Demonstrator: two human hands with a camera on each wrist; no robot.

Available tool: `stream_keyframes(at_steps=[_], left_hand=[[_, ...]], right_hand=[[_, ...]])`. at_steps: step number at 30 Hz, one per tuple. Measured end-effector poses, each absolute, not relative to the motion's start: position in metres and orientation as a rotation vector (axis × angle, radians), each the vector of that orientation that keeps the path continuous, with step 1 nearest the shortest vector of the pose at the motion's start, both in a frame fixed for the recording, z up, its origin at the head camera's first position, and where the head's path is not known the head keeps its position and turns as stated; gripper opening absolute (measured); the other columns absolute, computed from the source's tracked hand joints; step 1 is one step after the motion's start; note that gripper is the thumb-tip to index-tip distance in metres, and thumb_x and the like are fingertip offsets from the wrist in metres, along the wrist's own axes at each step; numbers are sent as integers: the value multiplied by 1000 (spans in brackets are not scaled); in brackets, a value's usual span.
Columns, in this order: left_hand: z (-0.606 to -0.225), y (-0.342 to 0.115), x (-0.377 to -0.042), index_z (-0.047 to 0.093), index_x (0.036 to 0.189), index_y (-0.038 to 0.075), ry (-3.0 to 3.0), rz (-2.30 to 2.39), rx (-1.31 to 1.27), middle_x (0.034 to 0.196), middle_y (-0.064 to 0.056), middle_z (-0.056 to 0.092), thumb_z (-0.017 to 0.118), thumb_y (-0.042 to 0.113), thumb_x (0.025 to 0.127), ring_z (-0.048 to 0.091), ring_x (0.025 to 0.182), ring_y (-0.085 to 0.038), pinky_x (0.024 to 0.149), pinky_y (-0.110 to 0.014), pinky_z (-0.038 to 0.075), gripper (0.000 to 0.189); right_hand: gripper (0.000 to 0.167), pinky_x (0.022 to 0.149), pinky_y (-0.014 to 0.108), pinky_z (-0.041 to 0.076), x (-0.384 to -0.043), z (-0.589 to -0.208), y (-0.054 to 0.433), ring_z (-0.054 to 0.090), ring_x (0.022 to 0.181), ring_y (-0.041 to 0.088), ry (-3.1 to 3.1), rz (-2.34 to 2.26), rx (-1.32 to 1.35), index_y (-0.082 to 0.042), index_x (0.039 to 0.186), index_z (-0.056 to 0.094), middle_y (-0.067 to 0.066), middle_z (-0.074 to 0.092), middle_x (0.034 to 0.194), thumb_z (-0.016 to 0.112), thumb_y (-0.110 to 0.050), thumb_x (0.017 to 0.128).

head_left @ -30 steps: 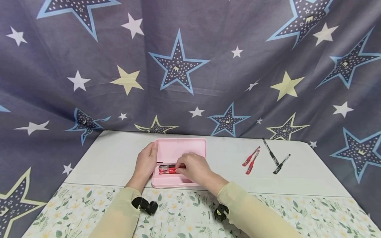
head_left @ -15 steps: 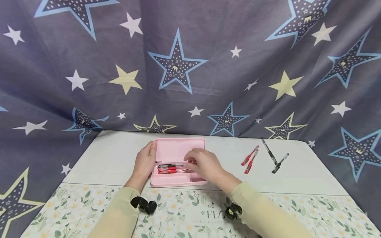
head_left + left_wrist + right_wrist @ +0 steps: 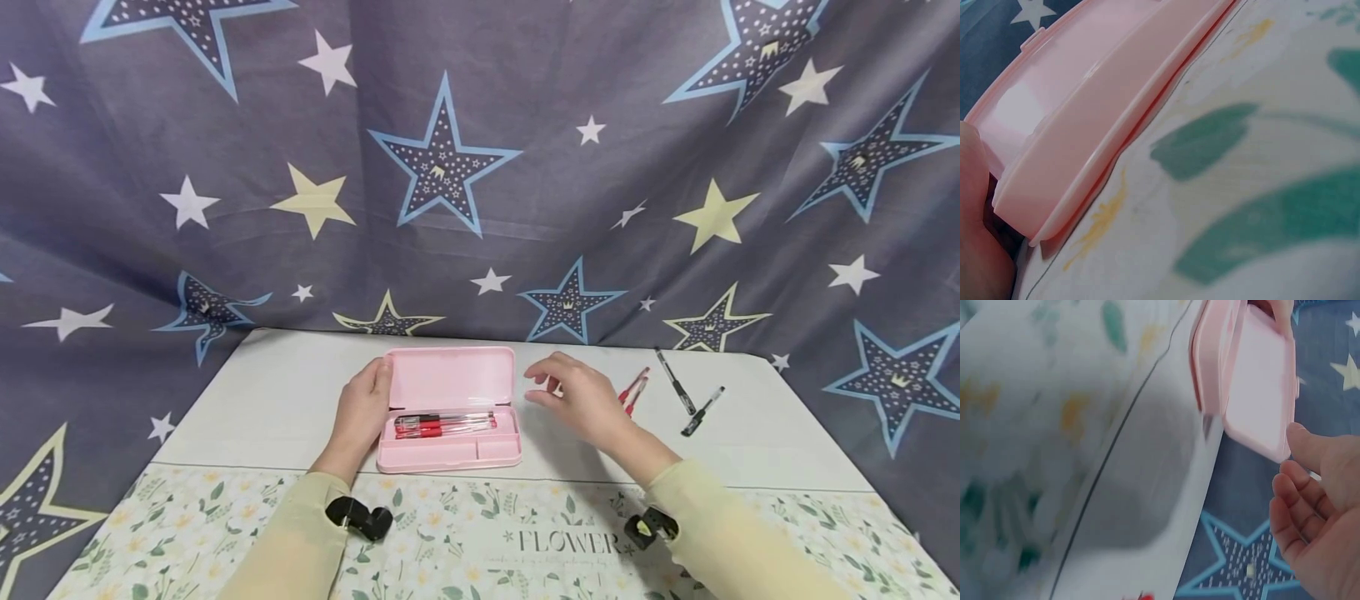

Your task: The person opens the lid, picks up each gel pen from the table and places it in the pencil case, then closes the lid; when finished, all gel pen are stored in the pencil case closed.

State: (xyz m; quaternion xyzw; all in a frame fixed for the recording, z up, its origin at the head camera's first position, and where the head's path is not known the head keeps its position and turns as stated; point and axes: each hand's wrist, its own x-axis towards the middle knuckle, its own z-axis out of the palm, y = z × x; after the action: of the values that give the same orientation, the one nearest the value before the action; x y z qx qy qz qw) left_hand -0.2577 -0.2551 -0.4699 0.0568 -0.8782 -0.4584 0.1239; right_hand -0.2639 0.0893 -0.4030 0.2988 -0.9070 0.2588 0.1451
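A pink pencil case lies with its lid raised on the white table. Inside its long compartment are black pens and red pens, side by side. My left hand holds the case's left edge by the lid; in the left wrist view part of that hand shows against the pink plastic. To the right of the case, my right hand is in the air, its fingers loosely bent and nothing between them. The right wrist view shows the same hand empty.
Right of my right hand lie two red pens, partly hidden by it, and two black pens. A floral cloth covers the table's near part. A star-patterned curtain hangs behind.
My right hand has left the pens in the case and moved right, away from it, with its fingers spreading. My left hand keeps its place on the case.
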Motion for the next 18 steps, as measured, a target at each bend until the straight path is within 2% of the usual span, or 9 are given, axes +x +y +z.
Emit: stream_keyframes(at_steps=[9,13,15,16,18], left_hand=[[-472,-256,-258,61,152,7,-2562,-1354,163,156,-19,62,29,51,121,52,151,-41,129,-57,38,63],[-471,-256,-259,60,153,7,-2565,-1355,161,157,-18,61,28,52,121,51,152,-40,129,-56,37,64],[-471,-256,-259,60,154,7,-2566,-1354,162,157,-18,61,29,52,121,51,152,-40,129,-56,37,64],[-471,-256,-259,60,154,7,-2567,-1352,162,157,-19,62,29,52,121,51,152,-40,129,-56,37,64],[-471,-256,-259,61,152,7,-2566,-1350,163,156,-19,62,29,52,121,52,151,-41,129,-56,38,64]], right_hand=[[29,77,40,59,-269,-411,136,72,95,23,-2637,742,773,-10,121,80,2,77,108,90,-14,94],[29,83,46,62,-268,-416,155,73,99,26,-2654,716,758,-9,123,79,4,77,113,88,-10,96],[28,87,51,62,-267,-417,163,73,93,25,-2672,701,751,-8,125,79,5,77,116,86,-9,98],[28,93,54,61,-267,-418,167,73,92,25,-2679,693,747,-8,125,79,6,77,117,85,-8,98],[28,93,56,60,-268,-419,174,73,92,26,-2693,678,740,-8,126,78,7,77,120,84,-7,99]])
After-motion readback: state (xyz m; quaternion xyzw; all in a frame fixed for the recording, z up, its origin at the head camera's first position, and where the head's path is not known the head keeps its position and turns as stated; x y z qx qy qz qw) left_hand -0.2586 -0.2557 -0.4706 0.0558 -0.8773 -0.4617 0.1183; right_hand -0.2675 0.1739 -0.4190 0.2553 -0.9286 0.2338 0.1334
